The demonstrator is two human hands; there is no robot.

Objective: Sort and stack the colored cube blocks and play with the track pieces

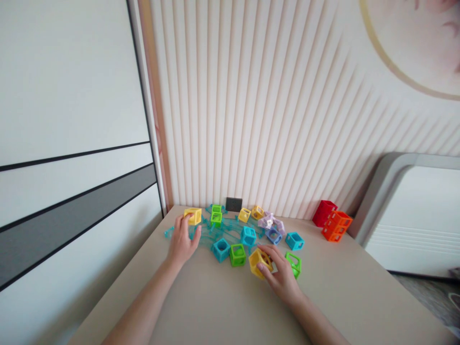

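Note:
My right hand [282,275] grips a yellow openwork cube block [258,263] above the front part of the table, thumb on its near side and fingers behind. Further back on the left, my left hand [182,243] has its fingers curled against another yellow cube block [194,216], with the thumb below it. Between the hands are a green cube block [237,255] and two blue ones, a nearer one [221,250] and a farther one [248,235]. Just right of my right hand lies a bright green block [294,264], partly covered by the fingers.
Translucent teal track pieces [226,230] spread over the table [212,297]. Two green blocks [216,218], yellow blocks [244,214], a lilac piece [268,221] and a blue block [294,241] stand behind. Red [322,213] and orange blocks [336,226] stand right. A ribbed wall [230,120] borders the back.

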